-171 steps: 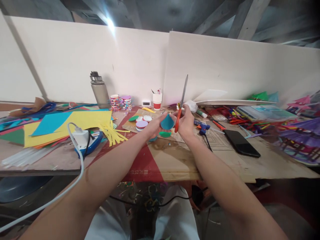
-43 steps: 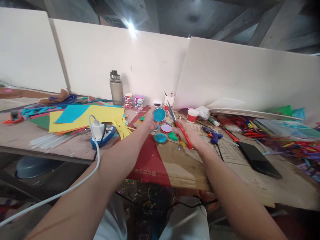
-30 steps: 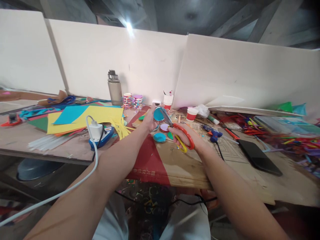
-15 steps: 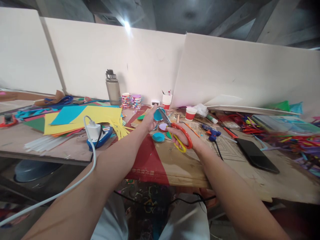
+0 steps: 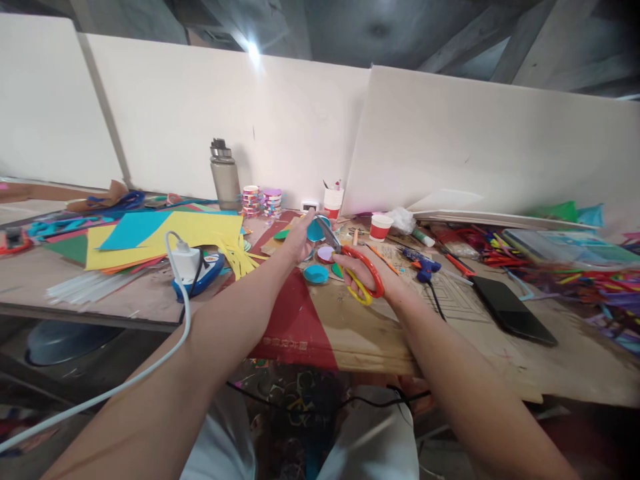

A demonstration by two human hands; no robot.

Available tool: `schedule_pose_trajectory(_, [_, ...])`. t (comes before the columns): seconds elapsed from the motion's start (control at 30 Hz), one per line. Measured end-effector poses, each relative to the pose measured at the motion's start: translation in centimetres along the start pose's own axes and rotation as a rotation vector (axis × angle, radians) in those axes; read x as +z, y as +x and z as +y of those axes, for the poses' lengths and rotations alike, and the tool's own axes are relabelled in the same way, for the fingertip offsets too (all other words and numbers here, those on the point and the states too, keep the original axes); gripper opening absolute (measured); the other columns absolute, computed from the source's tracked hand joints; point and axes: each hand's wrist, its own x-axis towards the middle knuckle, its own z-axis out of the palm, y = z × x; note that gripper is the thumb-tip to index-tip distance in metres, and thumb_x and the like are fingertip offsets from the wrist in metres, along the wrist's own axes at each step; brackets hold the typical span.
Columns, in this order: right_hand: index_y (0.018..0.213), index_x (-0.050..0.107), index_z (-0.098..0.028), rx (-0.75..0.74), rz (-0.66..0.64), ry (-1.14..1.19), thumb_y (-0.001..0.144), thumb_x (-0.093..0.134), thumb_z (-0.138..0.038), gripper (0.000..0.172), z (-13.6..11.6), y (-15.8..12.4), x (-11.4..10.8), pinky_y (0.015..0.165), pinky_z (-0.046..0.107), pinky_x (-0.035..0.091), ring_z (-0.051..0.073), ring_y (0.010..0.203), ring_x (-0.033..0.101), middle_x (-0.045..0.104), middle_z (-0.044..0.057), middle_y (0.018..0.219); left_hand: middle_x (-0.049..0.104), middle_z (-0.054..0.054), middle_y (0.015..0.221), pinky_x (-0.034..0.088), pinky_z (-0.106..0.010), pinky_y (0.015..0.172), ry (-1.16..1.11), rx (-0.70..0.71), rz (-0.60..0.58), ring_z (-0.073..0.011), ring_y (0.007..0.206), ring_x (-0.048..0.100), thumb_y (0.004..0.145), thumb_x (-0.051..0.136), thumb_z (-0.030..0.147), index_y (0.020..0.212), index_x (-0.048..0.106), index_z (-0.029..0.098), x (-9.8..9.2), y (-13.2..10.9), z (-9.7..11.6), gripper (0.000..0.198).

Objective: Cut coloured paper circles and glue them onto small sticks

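My left hand [image 5: 300, 241] is closed on a blue paper disc [image 5: 316, 231], holding it above the cardboard. In my right hand [image 5: 357, 272] are scissors [image 5: 367, 267] with red and yellow handles, their metal blades pointing up and left at the disc's edge. Whether the blades touch the paper is hard to make out. Below the hands a second blue disc [image 5: 316, 274] lies on the cardboard, with a purple disc [image 5: 325, 254] just behind it. Part of a green disc [image 5: 337, 270] shows beside my right fingers.
At left are yellow paper [image 5: 200, 230], glue sticks [image 5: 90, 280] and a power strip [image 5: 203, 277] whose white cable crosses my left forearm. A bottle [image 5: 225, 177] stands behind. To the right lie a red-white paper cup [image 5: 381, 227], a glue gun [image 5: 423, 263] and a black phone [image 5: 513, 310].
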Motion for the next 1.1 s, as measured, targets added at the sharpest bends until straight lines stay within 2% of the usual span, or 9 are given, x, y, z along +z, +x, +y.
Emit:
schedule_pose_trajectory(0.23, [0.077,0.051,-0.022,0.016,-0.019,0.024,0.095,0.046,-0.036,0.024,-0.2,-0.2,0.0,0.034,0.022,0.036,0.012,0.032,0.047,0.049,-0.006,0.041,0.077,-0.010,0.093,0.057,-0.033,0.077,0.017,0.021,-0.003,-0.0236,0.092,0.074,0.091,0.059,0.050,0.107,0.069,0.014,-0.1,0.1,-0.1,0.041])
schedule_pose_trajectory(0.43, [0.081,0.054,-0.022,0.021,-0.024,0.058,0.094,0.050,-0.040,0.022,0.0,0.0,-0.1,0.033,0.021,0.035,0.012,0.033,0.047,0.051,-0.006,0.044,0.077,-0.011,0.095,0.056,-0.033,0.078,0.012,0.033,-0.015,-0.0239,0.093,0.074,0.091,0.058,0.049,0.108,0.069,0.014,-0.2,0.2,-0.2,0.041])
schedule_pose_trajectory(0.67, [0.080,0.055,-0.022,0.033,-0.015,0.065,0.094,0.050,-0.041,0.023,-0.2,-0.3,0.0,0.032,0.022,0.034,0.012,0.032,0.046,0.051,-0.004,0.045,0.078,-0.011,0.098,0.057,-0.035,0.082,-0.030,-0.001,-0.022,-0.0248,0.097,0.073,0.092,0.058,0.049,0.114,0.068,0.016,-0.1,-0.1,0.0,0.041])
schedule_pose_trajectory(0.93, [0.076,0.051,-0.022,0.017,-0.011,0.034,0.092,0.052,-0.044,0.027,0.2,0.0,0.1,0.038,0.022,0.039,0.012,0.038,0.049,0.051,-0.004,0.047,0.077,-0.011,0.098,0.057,-0.036,0.084,-0.060,-0.008,-0.031,-0.0238,0.099,0.072,0.097,0.050,0.047,0.107,0.068,0.015,0.0,-0.2,0.0,0.038])
schedule_pose_trajectory(1.1, [0.081,0.049,-0.024,0.003,-0.003,0.167,0.086,0.060,-0.053,0.031,0.8,0.2,0.4,0.041,0.021,0.040,0.011,0.045,0.050,0.051,-0.005,0.056,0.076,-0.010,0.099,0.058,-0.035,0.082,-0.080,-0.006,-0.050,-0.0218,0.097,0.072,0.101,0.040,0.043,0.111,0.066,0.016,0.2,-0.4,0.0,0.039])
